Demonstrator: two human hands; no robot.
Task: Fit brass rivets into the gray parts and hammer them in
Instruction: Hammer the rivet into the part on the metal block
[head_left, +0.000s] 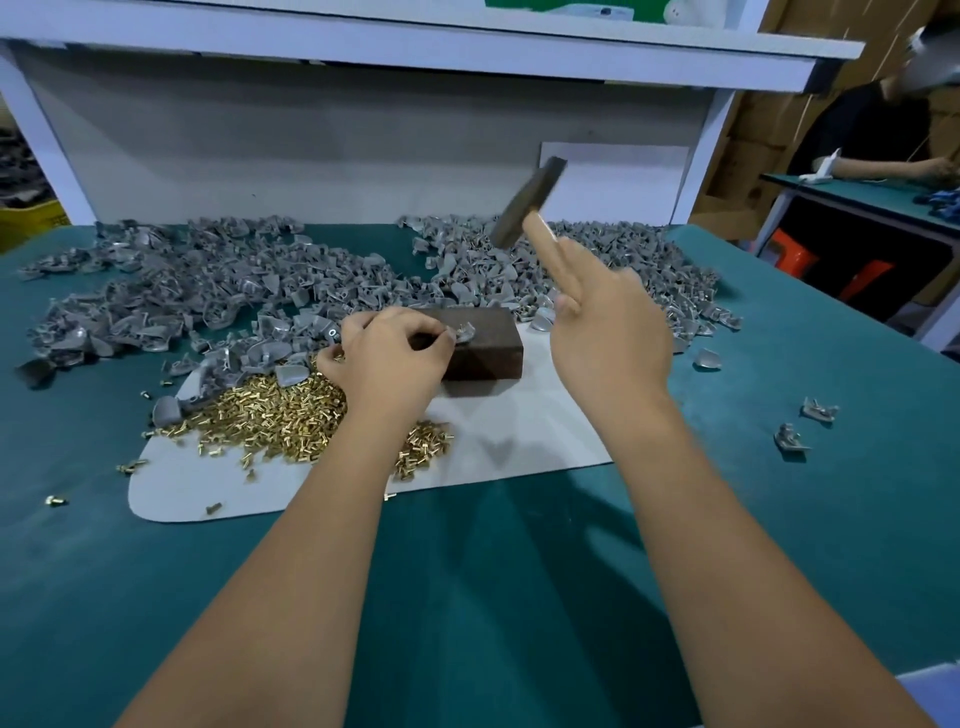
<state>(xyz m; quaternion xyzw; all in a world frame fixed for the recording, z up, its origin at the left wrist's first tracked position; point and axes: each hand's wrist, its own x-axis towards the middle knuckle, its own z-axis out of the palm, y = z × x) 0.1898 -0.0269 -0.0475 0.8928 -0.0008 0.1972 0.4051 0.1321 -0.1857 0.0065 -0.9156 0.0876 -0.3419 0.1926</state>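
Note:
A dark metal block (485, 345) lies on a white mat (519, 441). My left hand (389, 358) pinches a small gray part (464, 332) with a rivet in it against the block's top. My right hand (608, 332) grips the wooden handle of a hammer (527, 205), raised above and behind the block, its head blurred. A heap of brass rivets (280, 410) lies on the mat under my left wrist. Gray parts (208, 291) are heaped to the left and behind the block.
The bench top is teal (467, 597). A second heap of gray parts (597, 260) spreads at the back right. Two loose gray parts (805, 423) lie to the right. A white shelf frame (363, 57) stands behind. Another person (872, 150) works at a table at far right.

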